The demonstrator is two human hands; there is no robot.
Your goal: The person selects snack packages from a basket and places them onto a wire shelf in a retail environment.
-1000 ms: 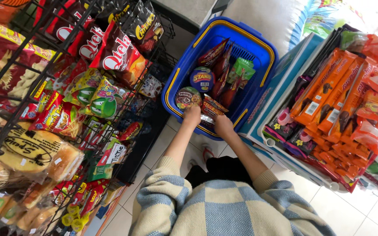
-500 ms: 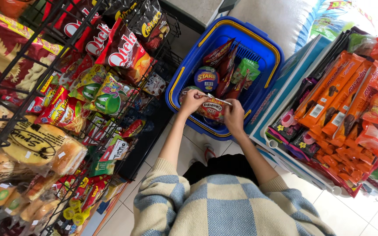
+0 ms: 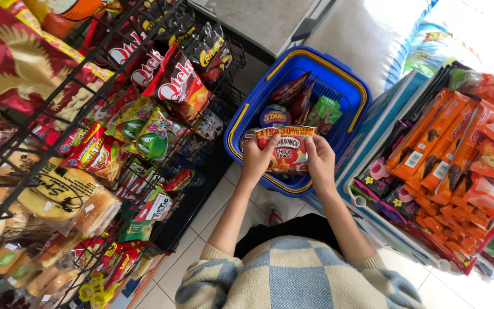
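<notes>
Shop aisle: both hands, left hand (image 3: 257, 158) and right hand (image 3: 321, 162), pinch a red snack packet (image 3: 286, 150) closed-fingered above the blue basket (image 3: 338, 80); gripping by its edges keeps it flat.

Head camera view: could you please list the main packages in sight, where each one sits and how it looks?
Snack packet: held over the basket by the left hand and right hand; flat, red and yellow.
Blue basket: on the floor ahead, yellow handles.
Round tub: inside the basket, blue lid.
Green pouch: in the basket, right side.
Orange packs: right shelf, long, stacked.
Dark red chip bags: left wire rack.
</notes>
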